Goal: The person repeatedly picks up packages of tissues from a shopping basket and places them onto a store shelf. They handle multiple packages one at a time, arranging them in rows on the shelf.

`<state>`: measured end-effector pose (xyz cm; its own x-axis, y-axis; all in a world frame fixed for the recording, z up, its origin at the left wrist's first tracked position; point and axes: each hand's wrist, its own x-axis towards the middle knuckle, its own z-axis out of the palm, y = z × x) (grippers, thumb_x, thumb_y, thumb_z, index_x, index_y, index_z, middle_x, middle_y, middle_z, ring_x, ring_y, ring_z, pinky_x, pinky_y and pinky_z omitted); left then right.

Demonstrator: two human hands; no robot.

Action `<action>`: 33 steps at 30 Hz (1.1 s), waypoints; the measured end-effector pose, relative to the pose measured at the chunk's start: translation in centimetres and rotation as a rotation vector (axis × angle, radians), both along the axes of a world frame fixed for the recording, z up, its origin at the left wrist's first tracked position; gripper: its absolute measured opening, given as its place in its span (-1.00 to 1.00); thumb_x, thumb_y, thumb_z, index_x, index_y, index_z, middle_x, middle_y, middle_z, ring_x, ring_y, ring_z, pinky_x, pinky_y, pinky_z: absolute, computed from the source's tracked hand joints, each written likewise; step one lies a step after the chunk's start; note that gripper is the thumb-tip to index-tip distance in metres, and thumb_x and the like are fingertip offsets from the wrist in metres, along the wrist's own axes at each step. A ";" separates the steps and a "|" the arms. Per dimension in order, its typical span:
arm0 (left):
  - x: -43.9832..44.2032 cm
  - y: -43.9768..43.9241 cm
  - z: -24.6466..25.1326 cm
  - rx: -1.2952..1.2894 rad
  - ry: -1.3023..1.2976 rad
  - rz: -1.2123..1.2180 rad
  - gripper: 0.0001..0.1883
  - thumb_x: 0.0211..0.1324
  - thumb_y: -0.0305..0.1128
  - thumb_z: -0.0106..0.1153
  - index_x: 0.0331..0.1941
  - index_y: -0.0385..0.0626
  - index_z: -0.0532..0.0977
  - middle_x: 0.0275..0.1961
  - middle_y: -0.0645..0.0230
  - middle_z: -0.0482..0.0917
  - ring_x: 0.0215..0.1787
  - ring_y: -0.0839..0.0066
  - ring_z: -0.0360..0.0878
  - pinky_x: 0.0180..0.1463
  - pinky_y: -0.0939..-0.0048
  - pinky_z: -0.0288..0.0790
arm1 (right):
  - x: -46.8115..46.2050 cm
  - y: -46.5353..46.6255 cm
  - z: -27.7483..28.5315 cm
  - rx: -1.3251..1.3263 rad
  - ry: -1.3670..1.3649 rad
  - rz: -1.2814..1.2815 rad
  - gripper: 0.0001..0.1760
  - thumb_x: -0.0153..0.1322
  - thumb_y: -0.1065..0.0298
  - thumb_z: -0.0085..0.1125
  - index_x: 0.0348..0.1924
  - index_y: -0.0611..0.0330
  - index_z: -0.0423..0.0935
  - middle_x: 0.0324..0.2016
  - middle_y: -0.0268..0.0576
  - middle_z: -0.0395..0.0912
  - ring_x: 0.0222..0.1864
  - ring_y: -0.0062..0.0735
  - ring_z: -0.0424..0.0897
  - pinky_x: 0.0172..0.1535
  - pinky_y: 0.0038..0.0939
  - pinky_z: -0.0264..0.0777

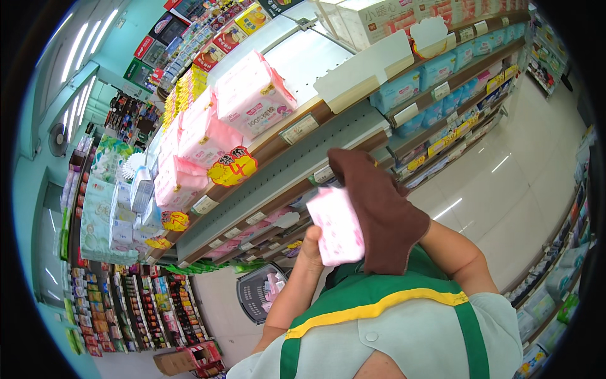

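Observation:
My left hand (312,246) grips a small white and pink soft packet (337,227) by its side, thumb along the near edge. Its print is blurred. A brown cloth (381,208) covers my right hand, whose fingers are hidden; only the wrist (433,237) and forearm come out from under it. Cloth and packet overlap in view, and I cannot tell how firmly they touch. Both hands are in front of my green apron (378,289), beside a shelf unit. On its upper shelf stand pink packs (255,97), with a bare white stretch of shelf (303,57) to their right.
A dark plastic basket (251,296) with pink packets stands on the floor at lower left. Blue packs (397,90) line the shelves to the right. Yellow price tags (232,166) stick out from the shelf edge. An open cardboard box (175,362) sits near stocked racks (137,308).

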<state>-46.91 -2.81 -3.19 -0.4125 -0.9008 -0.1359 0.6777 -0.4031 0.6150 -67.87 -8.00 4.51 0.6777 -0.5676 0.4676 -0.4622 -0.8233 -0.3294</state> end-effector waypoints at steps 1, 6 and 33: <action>-0.1 -0.3 -0.6 0.052 0.107 0.071 0.01 -0.11 0.05 0.44 0.45 -0.08 0.26 0.38 0.11 0.49 0.35 0.10 0.52 0.45 -0.03 0.37 | 0.3 -0.3 -0.7 -0.025 0.007 -0.007 -0.59 0.30 0.26 0.19 -0.07 0.36 0.54 -0.18 0.07 0.48 -0.09 -0.10 0.48 -0.06 -0.12 0.40; 0.3 -1.6 -1.3 0.158 0.346 0.131 -0.14 0.00 0.06 0.29 0.40 -0.08 0.36 0.34 0.06 0.52 0.33 0.01 0.52 0.40 -0.13 0.40 | 2.2 0.7 -0.4 -0.208 0.334 -0.228 -0.56 0.30 0.18 0.18 -0.07 0.33 0.56 -0.19 0.07 0.50 -0.07 -0.12 0.46 -0.11 -0.14 0.40; -0.6 -2.0 -0.5 0.135 -0.497 -0.129 -0.28 0.38 -0.12 0.22 0.46 -0.17 0.16 0.28 0.23 0.52 0.27 0.42 0.55 0.30 0.28 0.46 | 0.1 -0.4 -5.9 0.314 -0.033 -0.387 -0.89 0.41 0.34 0.05 -0.28 0.16 0.48 -0.29 0.00 0.58 -0.13 -0.07 0.64 -0.14 -0.10 0.47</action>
<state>-47.51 -4.85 -3.69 -0.3749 -0.8082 -0.4542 0.2577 -0.5614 0.7864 -67.75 -8.43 -1.35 0.3778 -0.8911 0.2513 -0.6994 -0.4525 -0.5532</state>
